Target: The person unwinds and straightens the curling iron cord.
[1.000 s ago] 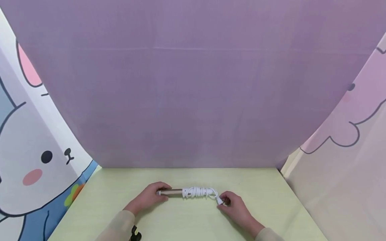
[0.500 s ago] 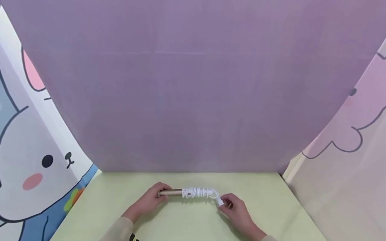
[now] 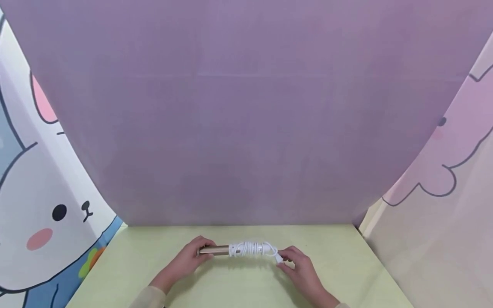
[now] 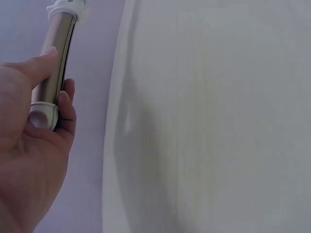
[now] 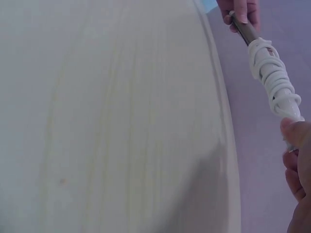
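A hair straightener (image 3: 215, 250) with a bronze barrel and a white handle is held level above the pale table, its shadow falling below it. White cord (image 3: 252, 248) is wound in several turns round the handle. At the barrel's end my left hand (image 3: 190, 258) grips it; in the left wrist view the thumb (image 4: 41, 68) lies along the bronze side and the fingers curl behind the white tip (image 4: 44, 115). My right hand (image 3: 304, 271) pinches the white plug (image 3: 279, 258) at the cord's end. The right wrist view mostly hides that plug behind the thumb (image 5: 294, 130).
The pale yellow table (image 3: 239, 286) ends at a purple cloth backdrop (image 3: 239, 128). Cartoon-printed curtains stand on both sides, a white figure (image 3: 42, 201) at the left and a pink one (image 3: 450, 137) at the right.
The head view has tilted up slightly, so the table edge sits lower. Both hands have raised the straightener a little off the table and shifted it slightly left. Both grips stay the same.
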Demonstrator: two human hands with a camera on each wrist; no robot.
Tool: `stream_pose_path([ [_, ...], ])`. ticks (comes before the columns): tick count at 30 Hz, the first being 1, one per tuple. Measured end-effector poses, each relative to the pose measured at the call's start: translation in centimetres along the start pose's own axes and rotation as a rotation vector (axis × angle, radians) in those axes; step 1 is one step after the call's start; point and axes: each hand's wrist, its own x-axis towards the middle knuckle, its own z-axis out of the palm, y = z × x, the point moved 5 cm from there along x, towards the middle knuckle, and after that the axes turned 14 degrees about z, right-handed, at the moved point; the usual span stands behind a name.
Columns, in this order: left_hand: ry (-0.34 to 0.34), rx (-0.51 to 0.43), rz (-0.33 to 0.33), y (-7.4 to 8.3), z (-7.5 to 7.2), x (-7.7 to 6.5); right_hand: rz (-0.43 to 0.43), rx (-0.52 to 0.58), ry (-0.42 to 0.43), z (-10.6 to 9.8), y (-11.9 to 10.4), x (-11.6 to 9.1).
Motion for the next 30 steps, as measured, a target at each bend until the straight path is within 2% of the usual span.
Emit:
stream_pose_path([
  [8, -0.013, -0.074, 0.008, 0.6, 0.2, -0.3, -0.039, -0.098, 0.072, -0.2, -0.7, -0.2],
  [13, -0.022, -0.059, 0.015, 1.0, 0.3, -0.3, -0.140, -0.115, 0.074, -0.2, -1.1, -0.1],
  [18, -0.043, -0.029, 0.031, 1.2, 0.5, -0.2, -0.162, -0.062, 0.062, -0.3, -1.1, -0.3],
  [27, -0.067, -0.031, 0.019, 1.2, 0.6, -0.2, -0.195, -0.017, 0.139, -0.5, -1.5, 0.0],
  [30, -0.066, -0.034, 0.013, 1.2, 0.6, -0.3, -0.195, 0.044, 0.117, -0.5, -1.6, 0.1],
])
